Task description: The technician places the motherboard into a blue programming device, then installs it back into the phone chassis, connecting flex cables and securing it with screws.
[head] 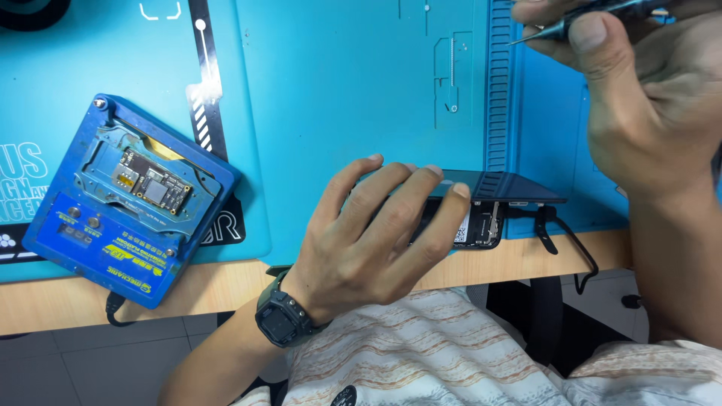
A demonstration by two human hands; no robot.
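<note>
Our left hand [368, 233] held the opened phone [481, 218], screen [500, 186] lifted; our right hand [647, 90] gripped a screwdriver [571, 22]. Insides exposed, work unfinished.

We've got open room mid-mat: the blue mat [353, 90] between the blue fixture [128, 199] and the opened phone [481, 203] is bare, a hand passes freely there. Left side is blocked by the fixture, with its cable [113, 308] hanging off the counter [226, 282] edge. Front centre is taken up by our left hand [376, 233] on the phone's lifted screen [500, 186]. Top right is crowded: right hand [639, 90] with screwdriver [571, 22]. A black cable [571, 248] trails off the phone's right end.
</note>
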